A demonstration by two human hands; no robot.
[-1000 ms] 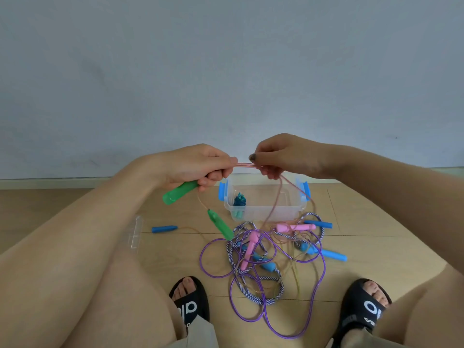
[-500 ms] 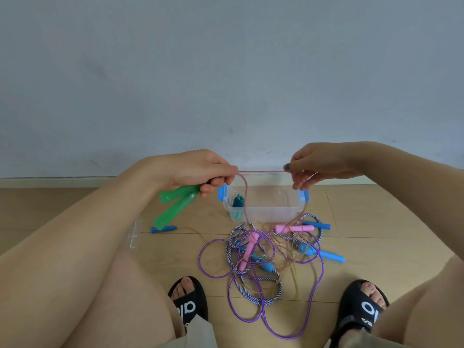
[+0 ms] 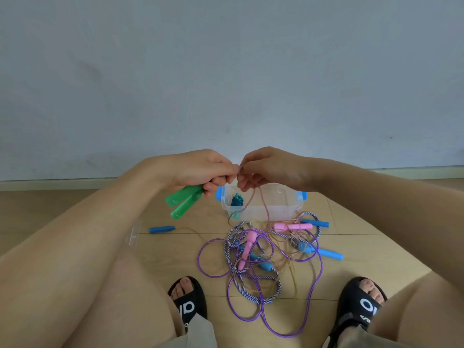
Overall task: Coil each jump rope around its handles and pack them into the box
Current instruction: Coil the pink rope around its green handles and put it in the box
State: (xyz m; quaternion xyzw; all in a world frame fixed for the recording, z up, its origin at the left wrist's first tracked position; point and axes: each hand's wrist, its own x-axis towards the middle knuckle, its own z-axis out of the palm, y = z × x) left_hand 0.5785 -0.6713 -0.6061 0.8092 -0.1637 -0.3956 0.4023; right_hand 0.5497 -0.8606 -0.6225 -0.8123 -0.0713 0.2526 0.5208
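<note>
The left hand clamps both green handles side by side, long axes slanting down-left, while the right hand, touching it, pinches the thin pinkish cord that hangs in a loop over the clear box on the floor.

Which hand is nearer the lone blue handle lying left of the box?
Left. The left hand, holding the green handles, is above the blue handle; the right hand sits over the box.
</note>
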